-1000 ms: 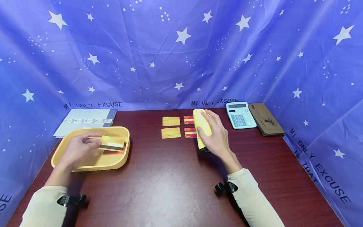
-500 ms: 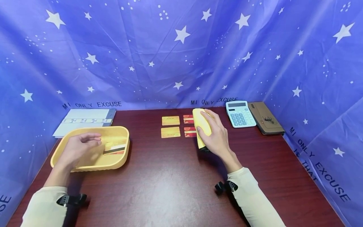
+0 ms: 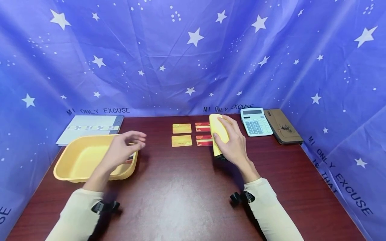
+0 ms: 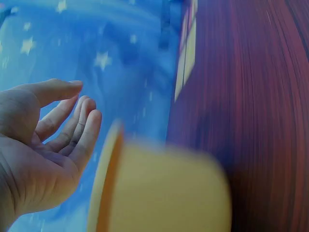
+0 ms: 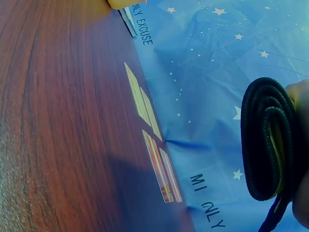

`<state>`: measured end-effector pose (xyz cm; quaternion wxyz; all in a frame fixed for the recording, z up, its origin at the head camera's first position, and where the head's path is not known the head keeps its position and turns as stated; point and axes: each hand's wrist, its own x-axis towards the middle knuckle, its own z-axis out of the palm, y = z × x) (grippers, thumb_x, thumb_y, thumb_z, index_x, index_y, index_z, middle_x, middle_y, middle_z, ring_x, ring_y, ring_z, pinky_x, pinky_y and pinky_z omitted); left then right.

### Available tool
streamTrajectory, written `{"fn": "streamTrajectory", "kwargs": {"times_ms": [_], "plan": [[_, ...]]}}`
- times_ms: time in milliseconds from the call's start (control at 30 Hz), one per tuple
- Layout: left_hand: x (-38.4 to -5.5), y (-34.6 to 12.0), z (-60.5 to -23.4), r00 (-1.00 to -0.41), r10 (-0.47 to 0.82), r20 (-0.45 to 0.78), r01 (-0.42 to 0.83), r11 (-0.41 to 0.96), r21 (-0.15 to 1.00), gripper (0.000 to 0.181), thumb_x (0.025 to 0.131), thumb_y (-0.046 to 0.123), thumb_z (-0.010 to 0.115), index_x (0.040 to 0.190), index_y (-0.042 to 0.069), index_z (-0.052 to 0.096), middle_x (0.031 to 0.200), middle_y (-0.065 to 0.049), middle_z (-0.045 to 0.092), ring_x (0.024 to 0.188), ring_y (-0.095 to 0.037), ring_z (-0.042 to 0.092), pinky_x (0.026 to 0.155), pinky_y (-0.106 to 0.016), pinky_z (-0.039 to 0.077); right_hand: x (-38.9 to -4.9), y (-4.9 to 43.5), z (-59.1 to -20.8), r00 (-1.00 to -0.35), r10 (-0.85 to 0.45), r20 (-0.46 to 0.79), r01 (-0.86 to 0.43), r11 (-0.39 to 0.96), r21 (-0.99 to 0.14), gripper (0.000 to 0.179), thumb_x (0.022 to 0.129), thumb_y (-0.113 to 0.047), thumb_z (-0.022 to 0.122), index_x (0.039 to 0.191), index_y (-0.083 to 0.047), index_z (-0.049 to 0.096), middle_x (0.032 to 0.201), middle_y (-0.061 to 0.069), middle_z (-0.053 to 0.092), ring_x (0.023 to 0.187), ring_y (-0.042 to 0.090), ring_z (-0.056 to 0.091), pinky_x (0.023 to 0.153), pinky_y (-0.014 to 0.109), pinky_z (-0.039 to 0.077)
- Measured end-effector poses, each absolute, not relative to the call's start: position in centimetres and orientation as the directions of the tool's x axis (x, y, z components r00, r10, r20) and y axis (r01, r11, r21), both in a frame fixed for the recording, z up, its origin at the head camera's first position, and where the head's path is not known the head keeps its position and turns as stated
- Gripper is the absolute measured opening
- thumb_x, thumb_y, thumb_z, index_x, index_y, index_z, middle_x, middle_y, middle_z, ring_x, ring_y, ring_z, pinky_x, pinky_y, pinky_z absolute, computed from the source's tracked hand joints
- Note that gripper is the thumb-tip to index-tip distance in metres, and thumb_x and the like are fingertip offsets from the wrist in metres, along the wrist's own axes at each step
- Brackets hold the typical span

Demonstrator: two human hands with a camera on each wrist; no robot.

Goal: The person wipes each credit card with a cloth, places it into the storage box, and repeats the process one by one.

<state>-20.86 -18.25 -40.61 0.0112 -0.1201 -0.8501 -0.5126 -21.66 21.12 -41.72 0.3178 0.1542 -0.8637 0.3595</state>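
Observation:
My left hand [image 3: 122, 147] passes over the right side of a yellow plastic basket [image 3: 69, 170], fingers loosely bent and holding nothing. Beneath it, part of a card [image 3: 130, 159] shows inside the basket; the rest is hidden. In the left wrist view, the palm [image 4: 43, 169] appears beside the blurred basket wall [image 4: 169, 188]. My right hand [image 3: 233, 144] grips a long yellow folded bundle [image 3: 217, 129]. From the right wrist, its end [image 5: 268, 140] looks dark, fuzzy and layered. Left of it lie two yellow cards [image 3: 182, 141] and two red cards [image 3: 203, 141], in a two-by-two block.
A white box-like item [image 3: 90, 122] with a patterned band lies behind the basket. At the back right are a calculator [image 3: 256, 122] and a brown wallet-like case [image 3: 283, 127]. A blue star-print cloth [image 3: 193, 67] walls in the dark wooden table [image 3: 181, 190].
The left hand let a yellow card drop into the basket, then moved right towards its rim. The right hand, with the yellow bundle, shifted slightly right, uncovering more of the red cards.

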Motion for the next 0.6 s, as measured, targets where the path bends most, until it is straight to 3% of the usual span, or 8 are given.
{"fn": "streamTrajectory", "kwargs": {"times_ms": [133,333,467,600], "plan": [[-21.8,-14.2,-41.1,-0.959,0.244,0.141,0.233,0.406,0.884,0.030,0.090,0.003,0.075,0.120,0.004,0.071,0.111,-0.019,0.076,0.094,-0.013,0.072,0.084,-0.016,0.060,-21.7,21.2,-41.8,-0.760,-0.040,0.649,-0.488,0.694,-0.529,0.059,0.086,-0.022,0.076,0.143,-0.019,0.062,0.149,0.004,0.057,0.120,0.031,0.064,0.075,0.050,0.056],[-23.2,-10.2,-42.7,-0.956,0.246,0.159,0.247,0.388,0.888,0.030,0.087,0.001,0.077,0.117,0.003,0.073,0.113,-0.024,0.075,0.095,-0.023,0.073,0.085,-0.021,0.062,-21.7,21.3,-41.9,-0.762,-0.044,0.647,-0.493,0.688,-0.533,0.059,0.086,-0.021,0.076,0.143,-0.018,0.062,0.148,0.005,0.057,0.121,0.031,0.064,0.075,0.050,0.056],[-24.0,-8.7,-43.8,-0.965,0.227,0.131,0.220,0.429,0.876,0.034,0.087,0.005,0.079,0.120,0.002,0.072,0.116,-0.022,0.075,0.099,-0.026,0.072,0.090,-0.031,0.062,-21.8,21.3,-41.9,-0.759,-0.053,0.649,-0.497,0.690,-0.526,0.059,0.086,-0.022,0.076,0.143,-0.018,0.062,0.148,0.004,0.057,0.121,0.030,0.064,0.073,0.050,0.056],[-25.2,-7.8,-45.3,-0.969,0.232,0.083,0.186,0.466,0.865,0.038,0.087,0.012,0.081,0.123,0.003,0.071,0.120,-0.018,0.074,0.101,-0.025,0.069,0.090,-0.032,0.059,-21.8,21.2,-42.0,-0.751,-0.053,0.658,-0.501,0.694,-0.517,0.059,0.086,-0.021,0.076,0.142,-0.018,0.062,0.148,0.005,0.057,0.117,0.030,0.065,0.069,0.049,0.056]]}}
